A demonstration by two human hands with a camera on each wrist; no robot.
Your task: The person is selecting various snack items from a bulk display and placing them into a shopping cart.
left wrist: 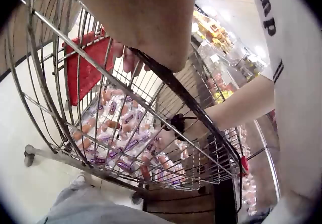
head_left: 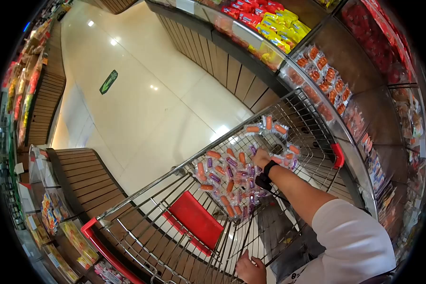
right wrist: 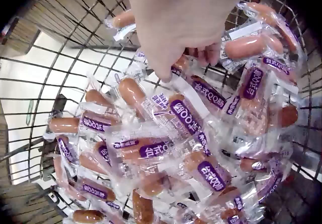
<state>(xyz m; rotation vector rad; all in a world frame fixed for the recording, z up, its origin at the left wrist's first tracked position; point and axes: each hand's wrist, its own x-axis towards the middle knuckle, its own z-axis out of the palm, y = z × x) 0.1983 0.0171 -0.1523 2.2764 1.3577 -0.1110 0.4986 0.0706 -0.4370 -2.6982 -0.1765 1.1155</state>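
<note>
Many clear-wrapped sausages with purple labels (head_left: 230, 173) (right wrist: 151, 148) lie heaped in a wire shopping cart (head_left: 142, 191). Over the heap, my right hand (head_left: 261, 158) (right wrist: 186, 28) reaches down with bent fingers. Its thumb and fingertips pinch a wrapped sausage (right wrist: 181, 63), partly hidden beneath the hand. At the bottom of the head view, my left hand (head_left: 251, 270) is near the cart's wire side, its fingers loosely bent around nothing. The left wrist view shows the fingers of that hand (left wrist: 130, 60) above the sausages.
The cart has a red seat panel (head_left: 194, 222) and a red handle (head_left: 111, 255). Shelves with red and yellow packets (head_left: 281, 31) and wrapped snacks (head_left: 324, 75) run along the right. Another shelf (head_left: 80, 180) stands at the left, beside pale floor tiles (head_left: 142, 94).
</note>
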